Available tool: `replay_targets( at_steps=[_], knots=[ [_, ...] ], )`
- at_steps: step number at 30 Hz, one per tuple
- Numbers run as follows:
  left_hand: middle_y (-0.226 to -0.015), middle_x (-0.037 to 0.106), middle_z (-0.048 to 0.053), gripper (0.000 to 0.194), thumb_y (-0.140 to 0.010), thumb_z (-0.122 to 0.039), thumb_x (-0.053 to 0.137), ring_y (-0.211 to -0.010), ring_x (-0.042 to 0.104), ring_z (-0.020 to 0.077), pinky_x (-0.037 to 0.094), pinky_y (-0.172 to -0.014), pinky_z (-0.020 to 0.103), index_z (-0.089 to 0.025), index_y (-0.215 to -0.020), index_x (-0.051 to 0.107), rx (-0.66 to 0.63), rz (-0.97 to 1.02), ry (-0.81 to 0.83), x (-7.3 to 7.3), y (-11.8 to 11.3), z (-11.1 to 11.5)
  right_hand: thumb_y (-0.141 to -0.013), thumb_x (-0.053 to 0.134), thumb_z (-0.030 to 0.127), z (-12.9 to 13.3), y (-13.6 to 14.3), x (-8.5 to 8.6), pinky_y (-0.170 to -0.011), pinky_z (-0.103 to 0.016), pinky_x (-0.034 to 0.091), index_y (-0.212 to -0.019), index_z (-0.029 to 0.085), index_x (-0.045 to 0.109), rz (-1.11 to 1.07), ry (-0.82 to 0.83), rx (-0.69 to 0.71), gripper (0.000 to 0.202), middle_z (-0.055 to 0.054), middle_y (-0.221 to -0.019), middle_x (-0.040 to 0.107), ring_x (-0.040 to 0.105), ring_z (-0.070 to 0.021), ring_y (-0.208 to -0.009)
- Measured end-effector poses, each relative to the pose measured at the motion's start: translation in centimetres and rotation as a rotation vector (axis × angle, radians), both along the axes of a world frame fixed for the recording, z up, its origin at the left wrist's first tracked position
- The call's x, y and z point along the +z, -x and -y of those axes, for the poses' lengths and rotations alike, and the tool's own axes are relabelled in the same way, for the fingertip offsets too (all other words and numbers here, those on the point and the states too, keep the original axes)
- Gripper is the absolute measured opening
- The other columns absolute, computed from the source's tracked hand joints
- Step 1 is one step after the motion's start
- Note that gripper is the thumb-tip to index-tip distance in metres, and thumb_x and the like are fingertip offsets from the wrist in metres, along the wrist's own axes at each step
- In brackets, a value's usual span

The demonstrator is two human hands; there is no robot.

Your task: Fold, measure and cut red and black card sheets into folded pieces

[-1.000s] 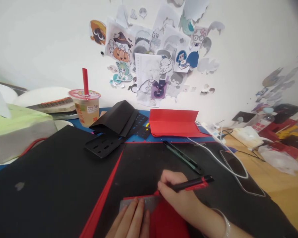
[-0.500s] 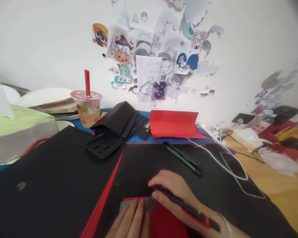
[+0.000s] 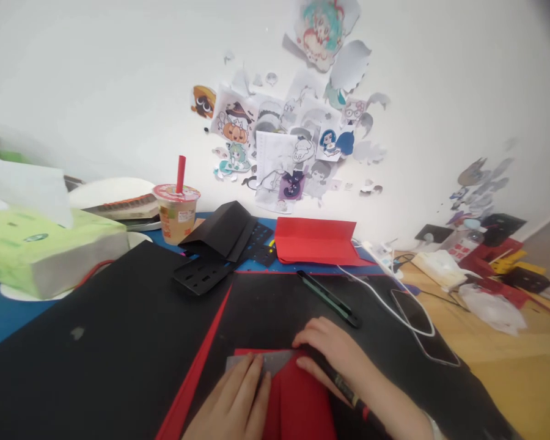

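Note:
My left hand (image 3: 236, 397) lies with its fingers stretched out, pressing on a translucent grey strip (image 3: 279, 362) that looks like a ruler. Under the strip is a folded piece of red paper (image 3: 305, 406), its top edge showing past it. My right hand (image 3: 332, 348) is closed around a black pen-shaped tool (image 3: 341, 386) with a red band. The tool's tip is hidden by my fingers, near the strip's right end. Beyond my right hand, a dark green box cutter (image 3: 329, 298) rests on the black sheet (image 3: 261, 311).
Folded black card (image 3: 222, 231) and folded red card (image 3: 315, 241) stand at the back. A drink cup with a straw (image 3: 178, 214) and a green tissue box (image 3: 50, 250) are left. A phone (image 3: 426, 327) and a white cable (image 3: 385, 304) lie right.
The view has tilted up and shifted slightly. My right hand, with the pen-shaped tool, has moved right along the strip, uncovering more of it. My left hand keeps pressing on the strip.

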State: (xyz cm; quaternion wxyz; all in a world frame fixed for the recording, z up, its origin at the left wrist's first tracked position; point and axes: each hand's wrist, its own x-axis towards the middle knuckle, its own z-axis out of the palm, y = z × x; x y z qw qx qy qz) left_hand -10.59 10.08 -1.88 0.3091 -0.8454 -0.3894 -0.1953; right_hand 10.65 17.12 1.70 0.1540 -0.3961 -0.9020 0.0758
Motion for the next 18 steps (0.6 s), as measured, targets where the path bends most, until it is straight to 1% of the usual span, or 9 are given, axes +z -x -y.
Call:
replay_targets(
  at_steps=[2, 4, 7, 9, 11, 13, 14, 16, 18],
  knots=[
    [-0.105, 0.068, 0.01, 0.039, -0.081, -0.039, 0.049, -0.093, 0.062, 0.0228, 0.05, -0.076, 0.028, -0.013, -0.106, 0.061, 0.019, -0.02, 0.022, 0.1, -0.1, 0.0, -0.078, 0.061, 0.016, 0.8, 0.0, -0.4, -0.071, -0.028, 0.045, -0.09, 0.022, 0.059, -0.027, -0.02, -0.075, 0.013, -0.002, -0.087, 0.06, 0.055, -0.0182, -0.081],
    [-0.105, 0.068, 0.01, 0.037, -0.08, -0.037, 0.052, -0.093, 0.063, 0.0253, 0.052, -0.077, 0.033, -0.014, -0.108, 0.06, 0.053, -0.008, 0.058, -0.4, 0.0, 0.1, -0.079, 0.058, 0.014, 1.7, 0.1, -0.8, -0.069, -0.03, 0.045, -0.088, 0.021, 0.057, -0.037, -0.072, -0.149, 0.011, -0.003, -0.085, 0.059, 0.054, -0.0195, -0.08],
    [-0.105, 0.066, 0.011, 0.03, -0.082, -0.027, 0.049, -0.095, 0.062, 0.0274, 0.052, -0.079, 0.039, -0.017, -0.109, 0.06, 0.136, 0.092, 0.128, -1.4, 0.6, -0.1, -0.081, 0.054, 0.013, 2.7, 0.1, -1.4, -0.066, -0.03, 0.045, -0.083, 0.021, 0.053, -0.039, -0.132, -0.207, 0.009, -0.002, -0.081, 0.056, 0.054, -0.0201, -0.077],
    [-0.107, 0.065, 0.012, 0.03, -0.082, -0.018, 0.045, -0.1, 0.06, 0.028, 0.051, -0.082, 0.04, -0.017, -0.108, 0.06, 0.199, 0.174, 0.215, -1.3, 0.9, -0.3, -0.083, 0.049, 0.014, 3.2, -0.3, -1.7, -0.064, -0.03, 0.045, -0.082, 0.022, 0.051, -0.062, -0.18, -0.257, 0.008, -0.002, -0.079, 0.055, 0.054, -0.0196, -0.074],
    [-0.106, 0.065, 0.013, 0.037, -0.078, -0.005, 0.039, -0.101, 0.06, 0.026, 0.05, -0.083, 0.038, -0.016, -0.105, 0.061, 0.226, 0.21, 0.366, -0.2, 1.2, -0.5, -0.086, 0.045, 0.017, 3.6, -0.9, -1.9, -0.062, -0.03, 0.044, -0.08, 0.022, 0.049, -0.077, -0.236, -0.345, 0.009, -0.002, -0.077, 0.054, 0.054, -0.0196, -0.072],
    [-0.098, 0.068, 0.011, 0.044, -0.073, 0.003, 0.034, -0.094, 0.063, 0.0227, 0.051, -0.082, 0.035, -0.016, -0.098, 0.064, 0.223, 0.202, 0.526, 1.7, 1.5, -0.4, -0.087, 0.043, 0.019, 4.2, -1.5, -2.0, -0.06, -0.031, 0.044, -0.08, 0.022, 0.05, -0.039, -0.294, -0.432, 0.01, -0.003, -0.076, 0.055, 0.055, -0.0207, -0.07],
    [-0.094, 0.068, 0.01, 0.044, -0.072, 0.004, 0.033, -0.09, 0.064, 0.0215, 0.051, -0.08, 0.035, -0.016, -0.094, 0.065, 0.226, 0.194, 0.589, 2.6, 1.5, -0.3, -0.087, 0.043, 0.019, 4.5, -1.8, -2.0, -0.06, -0.031, 0.044, -0.08, 0.022, 0.051, 0.005, -0.324, -0.469, 0.011, -0.004, -0.076, 0.056, 0.056, -0.0215, -0.07],
    [-0.089, 0.069, 0.009, 0.035, -0.077, -0.003, 0.036, -0.086, 0.065, 0.0219, 0.052, -0.078, 0.035, -0.016, -0.089, 0.066, 0.24, 0.188, 0.647, 3.9, 1.5, -0.1, -0.085, 0.043, 0.017, 5.3, -2.3, -2.1, -0.058, -0.031, 0.045, -0.081, 0.022, 0.053, 0.117, -0.387, -0.534, 0.011, -0.006, -0.076, 0.059, 0.058, -0.0226, -0.069],
    [-0.09, 0.069, 0.009, 0.027, -0.08, -0.011, 0.043, -0.087, 0.065, 0.0229, 0.053, -0.076, 0.035, -0.017, -0.09, 0.066, 0.226, 0.184, 0.612, 3.8, 1.4, 0.0, -0.082, 0.046, 0.014, 6.2, -2.4, -2.5, -0.053, -0.029, 0.044, -0.083, 0.022, 0.054, 0.228, -0.445, -0.552, 0.012, -0.006, -0.074, 0.062, 0.06, -0.0223, -0.066]
  ],
)
